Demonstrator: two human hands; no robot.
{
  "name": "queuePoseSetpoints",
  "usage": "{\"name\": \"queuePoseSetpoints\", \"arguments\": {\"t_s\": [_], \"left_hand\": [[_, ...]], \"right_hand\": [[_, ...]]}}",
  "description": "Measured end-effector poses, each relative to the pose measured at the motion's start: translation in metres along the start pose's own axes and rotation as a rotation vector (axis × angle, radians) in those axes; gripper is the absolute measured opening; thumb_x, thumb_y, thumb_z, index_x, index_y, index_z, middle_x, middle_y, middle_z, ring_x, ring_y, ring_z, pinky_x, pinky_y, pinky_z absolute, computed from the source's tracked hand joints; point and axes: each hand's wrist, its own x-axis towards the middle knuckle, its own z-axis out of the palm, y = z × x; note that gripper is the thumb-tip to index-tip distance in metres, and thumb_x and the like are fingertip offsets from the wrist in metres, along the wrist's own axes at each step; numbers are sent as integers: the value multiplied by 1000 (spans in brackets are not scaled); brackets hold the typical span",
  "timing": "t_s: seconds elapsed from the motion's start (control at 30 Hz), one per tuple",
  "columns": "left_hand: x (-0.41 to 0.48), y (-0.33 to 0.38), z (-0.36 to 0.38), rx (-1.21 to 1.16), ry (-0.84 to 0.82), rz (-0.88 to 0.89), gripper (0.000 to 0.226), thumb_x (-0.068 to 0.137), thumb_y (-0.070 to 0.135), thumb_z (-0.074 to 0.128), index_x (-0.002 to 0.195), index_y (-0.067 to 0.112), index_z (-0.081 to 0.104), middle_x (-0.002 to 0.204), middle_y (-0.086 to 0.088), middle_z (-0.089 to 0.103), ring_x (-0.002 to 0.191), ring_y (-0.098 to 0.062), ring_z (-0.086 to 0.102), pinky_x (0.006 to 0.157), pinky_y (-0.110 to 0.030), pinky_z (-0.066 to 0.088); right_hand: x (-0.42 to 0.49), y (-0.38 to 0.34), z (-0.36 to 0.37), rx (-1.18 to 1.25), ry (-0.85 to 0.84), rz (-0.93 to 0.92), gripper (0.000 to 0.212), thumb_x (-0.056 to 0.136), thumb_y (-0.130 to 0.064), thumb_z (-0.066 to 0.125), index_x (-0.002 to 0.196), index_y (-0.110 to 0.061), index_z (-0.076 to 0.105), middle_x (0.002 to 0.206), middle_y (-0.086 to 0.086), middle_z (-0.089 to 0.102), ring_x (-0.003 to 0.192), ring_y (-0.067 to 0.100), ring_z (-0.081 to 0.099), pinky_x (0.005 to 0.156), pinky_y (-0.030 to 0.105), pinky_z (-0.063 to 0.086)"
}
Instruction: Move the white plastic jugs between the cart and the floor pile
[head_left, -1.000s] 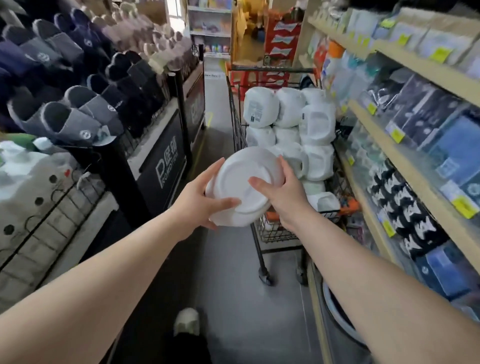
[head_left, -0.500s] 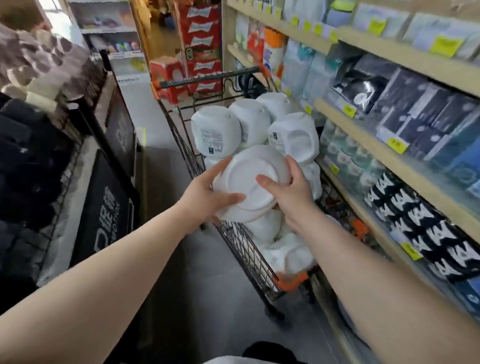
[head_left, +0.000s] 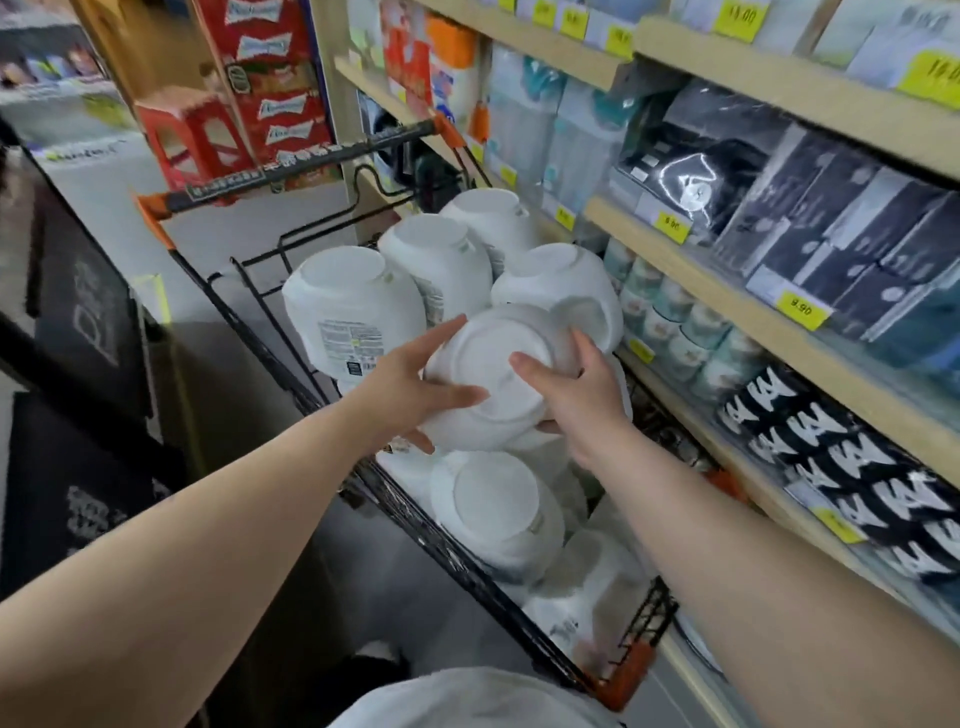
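I hold a white round container (head_left: 485, 364) with both hands, its flat bottom turned toward me, just above a black wire shopping cart (head_left: 415, 525). My left hand (head_left: 410, 387) grips its left edge, thumb across the bottom. On the right edge, my right hand (head_left: 574, 387) grips it with the thumb on the bottom and the fingers behind. Several more white containers (head_left: 358, 306) are piled in the cart, bottoms up or on their sides.
Wooden shelves (head_left: 737, 317) on the right carry packaged goods with yellow price tags. The cart's handle (head_left: 291, 171) with orange ends points away from me. A red stool (head_left: 195, 135) and red boxes (head_left: 275, 78) stand beyond. A dark display stand (head_left: 88, 322) lines the left.
I have stepped closer and the view has swung right toward the shelves. The container in my hands has moved forward over the cart's pile. My grip is the same.
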Motion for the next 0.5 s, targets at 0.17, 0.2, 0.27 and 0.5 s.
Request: {"name": "queuePoseSetpoints", "arguments": {"t_s": [0.17,0.2,0.27,0.5], "left_hand": [[57,4,-23,136,-200,16,77,78,21,80,131,61,40,122,4,54,89,-16,65,60,-52,60],[67,5,-28,159,-232,16,79,78,22,80,135,59,39,115,2,55,88,-15,64,60,-52,60],[82,8,-38,220,-308,41,78,80,25,79,138,55,36,100,5,59,85,-12,62,63,-49,61],[124,7,-63,549,-231,426,80,73,42,81,143,26,46,148,1,42,132,-16,45,103,-24,35]], "right_hand": [[13,10,12,-59,182,56,113,43,-70,82,143,-38,39,138,-10,52,120,18,57,86,45,57],[14,12,15,-76,208,68,113,43,-73,80,142,-38,39,137,-10,53,119,18,58,88,45,57],[11,9,24,-131,252,93,111,48,-73,74,145,-38,35,137,-8,52,120,19,57,93,46,54],[23,4,58,-469,368,16,83,81,-51,70,151,-33,29,160,4,20,146,19,21,115,31,22]]}}
